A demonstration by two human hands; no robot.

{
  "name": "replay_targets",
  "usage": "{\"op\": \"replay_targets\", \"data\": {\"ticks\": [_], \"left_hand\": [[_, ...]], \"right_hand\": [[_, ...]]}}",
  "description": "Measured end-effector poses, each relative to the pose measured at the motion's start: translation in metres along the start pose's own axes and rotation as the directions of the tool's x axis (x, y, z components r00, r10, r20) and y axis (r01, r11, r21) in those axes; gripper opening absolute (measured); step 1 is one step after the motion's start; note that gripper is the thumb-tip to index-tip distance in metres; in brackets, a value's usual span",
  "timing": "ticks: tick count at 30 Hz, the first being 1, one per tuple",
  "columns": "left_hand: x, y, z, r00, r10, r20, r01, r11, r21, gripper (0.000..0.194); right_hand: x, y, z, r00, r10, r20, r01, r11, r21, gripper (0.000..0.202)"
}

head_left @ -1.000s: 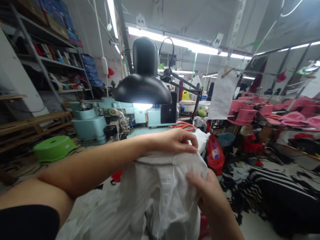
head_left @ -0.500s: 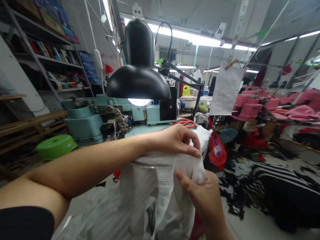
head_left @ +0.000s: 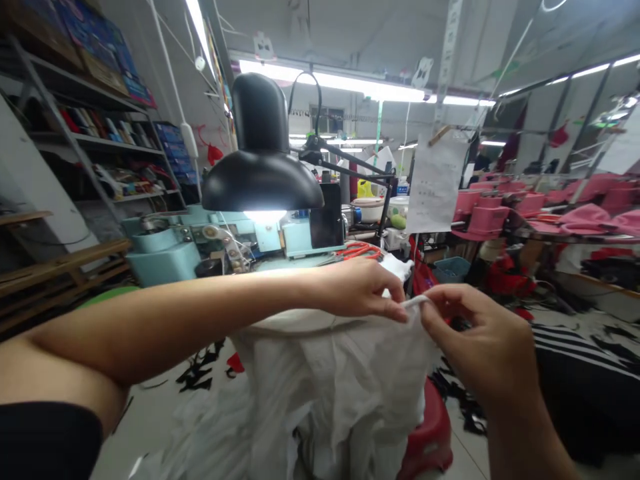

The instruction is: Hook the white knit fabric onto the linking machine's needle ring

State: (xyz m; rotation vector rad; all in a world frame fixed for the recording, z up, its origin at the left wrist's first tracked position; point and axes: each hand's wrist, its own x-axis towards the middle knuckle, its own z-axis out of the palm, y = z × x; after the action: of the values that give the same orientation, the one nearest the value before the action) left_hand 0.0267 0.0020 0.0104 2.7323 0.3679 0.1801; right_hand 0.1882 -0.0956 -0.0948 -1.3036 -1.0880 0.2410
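A white garment [head_left: 345,373] hangs in folds below my hands, its upper edge stretched from left to right. My left hand [head_left: 367,290] reaches across from the left and pinches that edge between thumb and fingers. Close beside it, my right hand [head_left: 480,333] pinches the same edge between thumb and forefinger. A short rolled strip of the cloth shows between the two fingertips. The garment's lower part spreads out of view at the bottom.
A black desk lamp [head_left: 263,173] shines over a pale green sewing machine [head_left: 267,237]. Orange-handled scissors [head_left: 360,250] lie behind my left hand. A red stool [head_left: 430,433] stands below the cloth. Striped black fabric [head_left: 575,373] lies at right, and a paper sheet [head_left: 435,183] hangs above.
My right hand has moved right and up from the garment's front to its top edge. The cloth has turned, hiding the ribbed band and dotted seam. The view has shifted slightly.
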Motion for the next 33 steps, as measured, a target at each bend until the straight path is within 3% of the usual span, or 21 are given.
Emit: {"op": "replay_targets", "data": {"ticks": [2, 4, 6, 8, 10, 13, 15, 16, 18, 21, 23, 27, 30, 33], "left_hand": [[0.011, -0.005, 0.001, 1.000, 0.020, 0.015, -0.020, 1.000, -0.017, 0.021], [0.017, -0.013, 0.003, 0.999, 0.005, -0.048, -0.008, 0.998, -0.060, 0.024], [0.018, -0.020, 0.003, 0.993, -0.032, -0.112, 0.020, 0.994, -0.107, 0.029], [0.013, -0.024, 0.000, 0.995, -0.045, -0.084, 0.032, 0.988, -0.149, 0.034], [0.007, -0.024, -0.005, 0.997, -0.038, 0.061, 0.049, 0.982, -0.180, 0.037], [0.000, -0.020, -0.010, 0.974, 0.041, 0.221, 0.010, 0.975, -0.223, 0.034], [-0.001, -0.018, -0.009, 0.980, 0.103, 0.170, -0.062, 0.971, -0.231, 0.028], [0.000, -0.017, -0.008, 0.985, 0.108, 0.137, -0.076, 0.973, -0.218, 0.027], [0.001, -0.017, -0.004, 0.992, 0.073, 0.105, -0.054, 0.984, -0.172, 0.028], [0.004, -0.018, -0.002, 0.991, 0.065, 0.118, -0.046, 0.986, -0.158, 0.030], [0.005, -0.019, -0.004, 0.983, 0.103, 0.155, -0.073, 0.980, -0.188, 0.027], [0.006, -0.023, -0.007, 0.989, 0.076, 0.129, -0.046, 0.974, -0.223, 0.021], [0.006, -0.026, -0.003, 0.999, -0.022, 0.043, 0.031, 0.972, -0.235, 0.026], [0.005, -0.025, 0.001, 0.997, -0.067, 0.029, 0.072, 0.956, -0.283, 0.039]], "right_hand": [[0.001, 0.009, 0.009, 0.973, 0.161, 0.166, -0.191, 0.965, 0.181, 0.016], [-0.007, 0.021, 0.023, 0.908, 0.254, 0.334, -0.366, 0.869, 0.332, 0.022], [-0.019, 0.029, 0.035, 0.865, 0.310, 0.395, -0.488, 0.706, 0.514, 0.024], [-0.030, 0.029, 0.040, 0.838, 0.346, 0.422, -0.545, 0.547, 0.636, 0.027], [-0.034, 0.026, 0.037, 0.864, 0.353, 0.358, -0.502, 0.554, 0.665, 0.032], [-0.032, 0.024, 0.027, 0.919, 0.325, 0.223, -0.393, 0.719, 0.574, 0.031], [-0.032, 0.026, 0.026, 0.897, 0.294, 0.330, -0.422, 0.789, 0.446, 0.033], [-0.033, 0.027, 0.028, 0.863, 0.283, 0.419, -0.457, 0.792, 0.405, 0.035], [-0.038, 0.028, 0.034, 0.795, 0.271, 0.543, -0.546, 0.711, 0.444, 0.041], [-0.045, 0.022, 0.045, 0.765, 0.273, 0.583, -0.636, 0.457, 0.621, 0.043], [-0.047, 0.015, 0.048, 0.739, 0.263, 0.620, -0.668, 0.398, 0.628, 0.042], [-0.044, 0.002, 0.049, 0.698, 0.276, 0.661, -0.680, 0.545, 0.491, 0.036], [-0.046, 0.000, 0.053, 0.743, 0.238, 0.625, -0.587, 0.680, 0.439, 0.032], [-0.051, 0.002, 0.056, 0.800, 0.241, 0.550, -0.505, 0.764, 0.400, 0.032]]}}
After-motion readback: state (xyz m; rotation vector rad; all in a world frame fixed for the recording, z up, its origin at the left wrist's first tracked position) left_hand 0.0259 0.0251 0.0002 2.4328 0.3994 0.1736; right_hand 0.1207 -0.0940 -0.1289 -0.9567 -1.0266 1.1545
